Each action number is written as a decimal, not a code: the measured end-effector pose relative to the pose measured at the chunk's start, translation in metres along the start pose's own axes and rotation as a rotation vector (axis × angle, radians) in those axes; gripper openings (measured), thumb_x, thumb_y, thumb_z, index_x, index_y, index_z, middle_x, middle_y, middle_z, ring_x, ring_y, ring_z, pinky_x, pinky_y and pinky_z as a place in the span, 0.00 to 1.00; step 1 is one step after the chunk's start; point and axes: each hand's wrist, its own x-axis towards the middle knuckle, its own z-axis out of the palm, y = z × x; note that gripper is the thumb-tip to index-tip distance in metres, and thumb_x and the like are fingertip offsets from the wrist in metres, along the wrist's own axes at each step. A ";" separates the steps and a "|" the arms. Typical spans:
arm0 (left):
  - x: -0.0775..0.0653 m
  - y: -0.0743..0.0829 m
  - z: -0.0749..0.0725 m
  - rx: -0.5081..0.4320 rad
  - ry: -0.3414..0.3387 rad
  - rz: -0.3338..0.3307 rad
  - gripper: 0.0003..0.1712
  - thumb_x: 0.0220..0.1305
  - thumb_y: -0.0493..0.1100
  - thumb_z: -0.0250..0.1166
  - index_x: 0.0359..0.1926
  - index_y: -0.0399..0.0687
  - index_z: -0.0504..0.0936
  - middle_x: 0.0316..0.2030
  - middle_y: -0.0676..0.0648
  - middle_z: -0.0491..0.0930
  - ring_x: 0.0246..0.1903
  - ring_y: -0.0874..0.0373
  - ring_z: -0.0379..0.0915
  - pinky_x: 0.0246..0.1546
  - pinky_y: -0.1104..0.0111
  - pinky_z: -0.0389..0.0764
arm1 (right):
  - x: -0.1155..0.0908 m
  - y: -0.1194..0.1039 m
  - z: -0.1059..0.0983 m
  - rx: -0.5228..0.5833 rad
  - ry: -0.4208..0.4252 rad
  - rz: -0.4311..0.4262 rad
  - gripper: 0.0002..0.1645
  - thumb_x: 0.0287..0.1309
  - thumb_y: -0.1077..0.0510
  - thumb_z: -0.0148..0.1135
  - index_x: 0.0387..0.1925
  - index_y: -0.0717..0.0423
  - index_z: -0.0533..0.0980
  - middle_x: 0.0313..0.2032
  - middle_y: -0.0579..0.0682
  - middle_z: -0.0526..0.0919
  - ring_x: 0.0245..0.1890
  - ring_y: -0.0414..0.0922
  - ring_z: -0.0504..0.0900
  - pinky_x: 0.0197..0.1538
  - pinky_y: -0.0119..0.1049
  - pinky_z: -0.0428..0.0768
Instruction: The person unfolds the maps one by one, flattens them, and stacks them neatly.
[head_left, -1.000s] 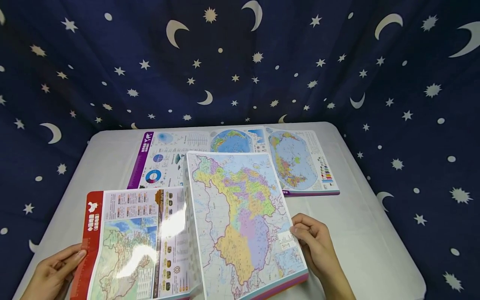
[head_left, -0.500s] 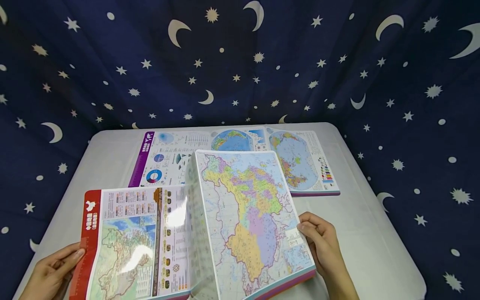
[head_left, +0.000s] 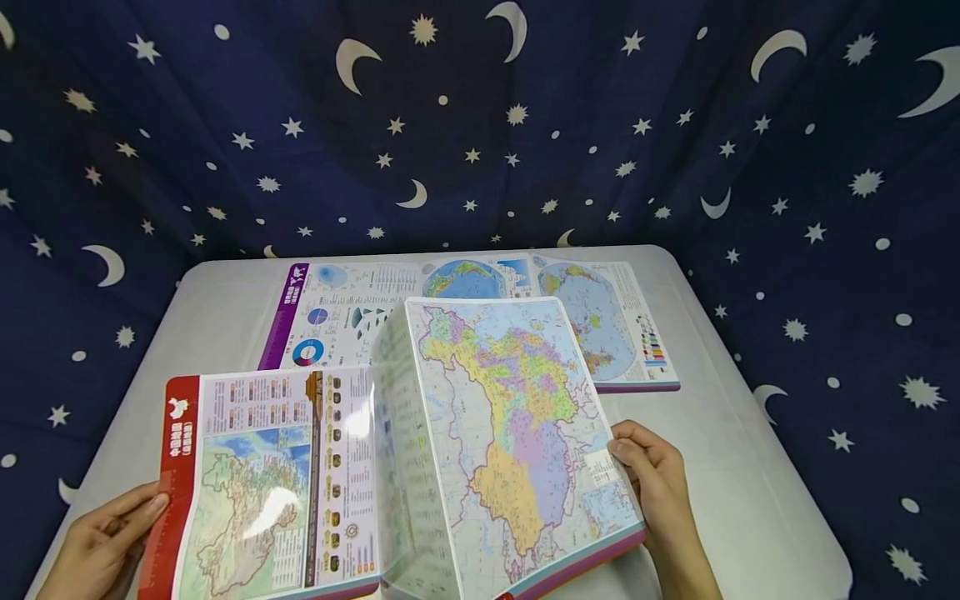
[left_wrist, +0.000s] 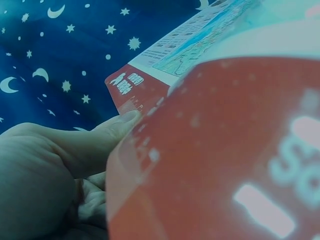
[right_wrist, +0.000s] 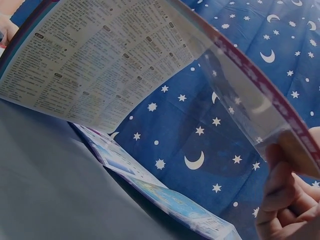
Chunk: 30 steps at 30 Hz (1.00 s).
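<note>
A laminated folding map with a red left strip is held partly unfolded over the front of the table. My left hand pinches that strip, thumb on top, as the left wrist view also shows with the thumb. The right-hand panel, printed with a multicoloured map, stands raised at an angle. My right hand grips its right edge between thumb and fingers. Seen from the right wrist, dense text covers the panel's underside. A semi-transparent fold joins both parts.
Behind lies a second unfolded map with a purple strip, partly covered by the raised panel. Both are over a table with a white cloth. Dark blue curtains with moons and stars surround the back and sides.
My right hand has moved to the right, drawing the raised panel with it. The fold between the two parts has spread wider. My left hand has stayed nearly still.
</note>
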 end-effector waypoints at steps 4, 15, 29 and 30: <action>0.002 0.001 0.002 -0.032 0.009 -0.008 0.14 0.73 0.42 0.58 0.54 0.65 0.78 0.43 0.61 0.86 0.35 0.47 0.86 0.31 0.49 0.85 | 0.000 0.001 -0.001 -0.014 0.064 0.000 0.10 0.71 0.67 0.48 0.38 0.73 0.72 0.26 0.52 0.84 0.18 0.43 0.83 0.19 0.35 0.81; 0.004 0.004 0.004 -0.128 0.001 0.006 0.15 0.73 0.40 0.57 0.54 0.62 0.81 0.43 0.58 0.86 0.36 0.48 0.87 0.32 0.47 0.85 | 0.003 -0.001 -0.006 -0.038 0.195 0.010 0.11 0.71 0.65 0.50 0.39 0.74 0.73 0.27 0.53 0.84 0.18 0.43 0.82 0.18 0.34 0.80; 0.007 0.006 0.003 -0.166 0.023 -0.016 0.14 0.72 0.40 0.59 0.51 0.64 0.82 0.42 0.58 0.87 0.36 0.48 0.87 0.33 0.49 0.85 | 0.007 -0.003 -0.014 -0.019 0.278 0.020 0.10 0.70 0.66 0.52 0.37 0.71 0.75 0.26 0.52 0.84 0.19 0.42 0.82 0.19 0.33 0.80; 0.007 0.006 0.003 -0.167 0.025 -0.017 0.14 0.72 0.40 0.59 0.51 0.64 0.82 0.42 0.58 0.87 0.36 0.48 0.87 0.33 0.49 0.85 | 0.007 -0.003 -0.015 -0.019 0.280 0.020 0.10 0.70 0.66 0.52 0.37 0.71 0.75 0.26 0.52 0.84 0.19 0.42 0.82 0.19 0.33 0.80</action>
